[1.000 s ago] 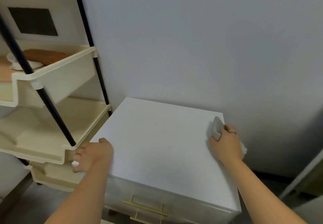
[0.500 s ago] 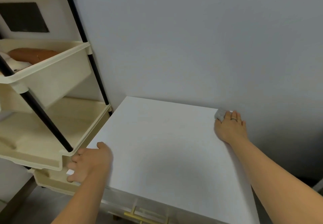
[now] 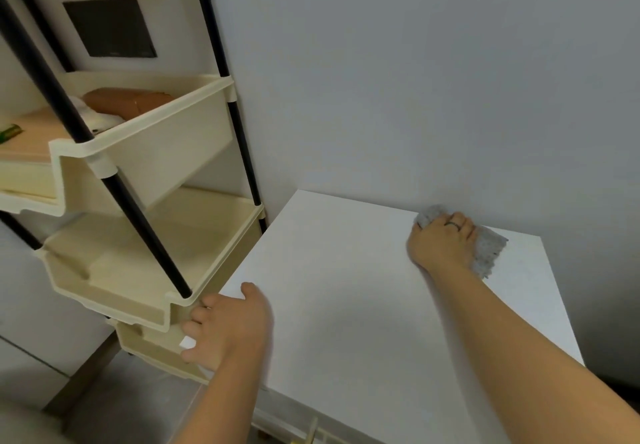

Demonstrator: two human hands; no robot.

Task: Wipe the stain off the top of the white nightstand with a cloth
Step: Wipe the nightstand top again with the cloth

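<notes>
Right hand [image 3: 441, 246] has swept the cloth [image 3: 488, 253] from the right edge to the back edge of the nightstand [image 3: 346, 305] — fingers curled round it. Left hand [image 3: 228, 326] hooks the left edge, fingers curled. No stain visible — probably nearly done.

the nightstand [image 3: 363, 322] has a white top, smooth and matt, like painted or laminated board. the cloth [image 3: 490, 253] is grey and fuzzy, a fibrous fabric with a rough, ragged edge. the trays [image 3: 180, 145] of the rack beside it look like cream moulded plastic, smooth with a faint sheen. its poles [image 3: 138, 208] are black, smooth and slightly glossy. the wall [image 3: 415, 80] is flat matt paint. a dark ring [image 3: 453, 225] on one finger looks like dull metal.
</notes>
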